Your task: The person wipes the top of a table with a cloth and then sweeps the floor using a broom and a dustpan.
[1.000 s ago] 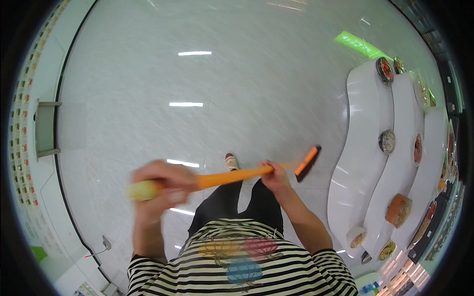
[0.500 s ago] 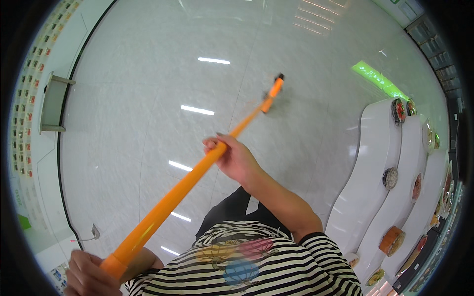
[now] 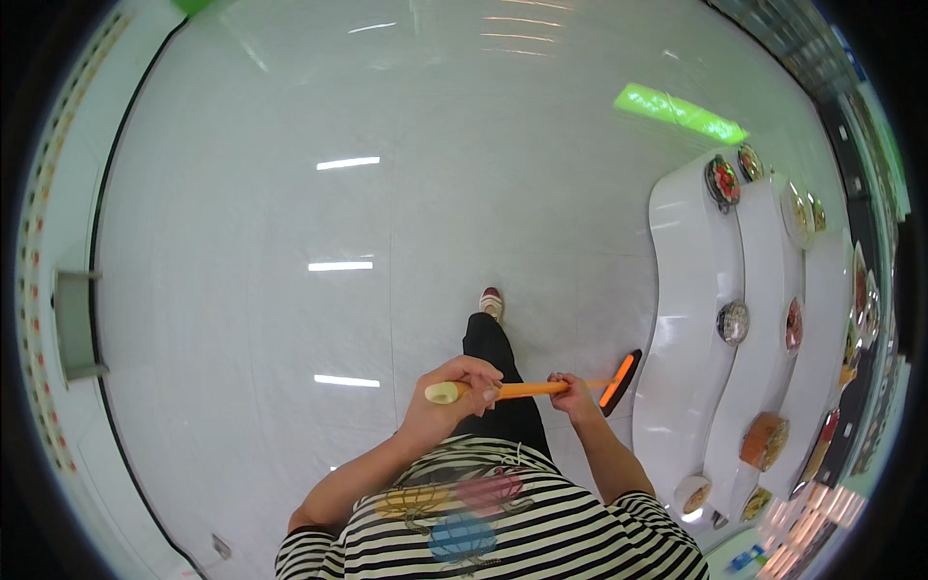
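Observation:
An orange broom (image 3: 527, 390) is held slantwise in front of my body, its pale-ended handle top pointing up at me. My left hand (image 3: 447, 410) is wrapped round the handle near that top end. Farther down the shaft, my right hand (image 3: 572, 397) grips it, closed. Beyond the right hand, the orange and black broom head (image 3: 619, 381) is low by the floor at my right, close to the white stepped display. Between my hands the shaft passes over my dark trousers.
A white wavy stepped display (image 3: 681, 280) stands on my right, bearing bowls and dishes of food such as a dark round dish (image 3: 722, 182). Glossy pale floor (image 3: 232, 213) stretches ahead and left. Along the left runs a white wall unit with a grey bracketed panel (image 3: 75, 324).
The broom head has swung from the floor ahead to my right side, near the display. My left hand has come up and inward; my right has moved right. One shoe now shows ahead.

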The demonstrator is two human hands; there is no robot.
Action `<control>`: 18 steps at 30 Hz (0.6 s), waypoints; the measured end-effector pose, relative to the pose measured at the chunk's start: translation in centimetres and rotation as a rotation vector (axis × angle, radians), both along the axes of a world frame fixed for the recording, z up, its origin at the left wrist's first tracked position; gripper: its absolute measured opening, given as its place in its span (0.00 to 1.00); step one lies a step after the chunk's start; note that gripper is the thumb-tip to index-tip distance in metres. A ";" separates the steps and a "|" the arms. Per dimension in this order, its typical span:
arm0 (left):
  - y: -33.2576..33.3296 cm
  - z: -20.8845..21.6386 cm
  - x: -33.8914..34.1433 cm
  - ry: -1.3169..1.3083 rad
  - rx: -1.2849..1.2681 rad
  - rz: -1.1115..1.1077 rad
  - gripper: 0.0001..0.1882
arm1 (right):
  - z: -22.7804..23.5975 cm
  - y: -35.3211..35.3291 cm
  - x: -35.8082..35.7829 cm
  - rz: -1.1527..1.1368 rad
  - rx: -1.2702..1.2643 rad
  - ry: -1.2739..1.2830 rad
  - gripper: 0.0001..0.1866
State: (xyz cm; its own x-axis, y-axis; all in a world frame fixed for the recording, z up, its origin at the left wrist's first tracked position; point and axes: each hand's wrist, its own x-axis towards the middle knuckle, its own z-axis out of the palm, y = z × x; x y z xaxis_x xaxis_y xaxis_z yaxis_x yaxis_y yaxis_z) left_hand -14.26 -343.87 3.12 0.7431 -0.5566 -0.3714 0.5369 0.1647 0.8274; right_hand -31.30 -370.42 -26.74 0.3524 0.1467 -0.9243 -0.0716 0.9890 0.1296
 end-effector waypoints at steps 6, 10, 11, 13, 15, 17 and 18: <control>-1.8 8.2 13.1 -0.433 0.087 0.174 0.09 | 7.4 2.9 19.2 0.074 -0.010 -0.288 0.02; 0.1 17.3 16.9 -1.010 0.344 0.307 0.11 | 17.3 9.6 35.2 0.108 0.222 -0.311 0.06; 0.0 18.2 17.0 -1.063 0.400 0.351 0.09 | 16.2 11.3 37.6 0.145 0.217 -0.530 0.05; -1.1 19.0 17.0 -1.143 0.395 0.126 0.09 | 17.0 13.4 43.1 0.181 0.286 -0.666 0.03; -1.5 18.9 17.2 -1.216 0.411 0.060 0.09 | 17.6 14.5 46.9 0.238 0.317 -0.640 0.05; -0.8 20.3 17.3 -1.347 0.235 0.213 0.08 | 20.0 16.6 47.7 0.182 0.519 -0.758 0.05; 0.0 20.7 17.3 -1.389 0.131 0.289 0.07 | 22.5 16.3 47.0 0.221 0.460 -0.704 0.05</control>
State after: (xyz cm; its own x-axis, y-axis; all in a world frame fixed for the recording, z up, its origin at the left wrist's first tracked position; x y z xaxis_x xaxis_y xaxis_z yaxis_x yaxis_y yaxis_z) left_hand 3.09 -343.85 23.80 0.6198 -0.3445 0.7051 -0.7488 0.0091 0.6627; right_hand 15.74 -354.15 -4.21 0.7391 0.5847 -0.3344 -0.4694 0.8032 0.3669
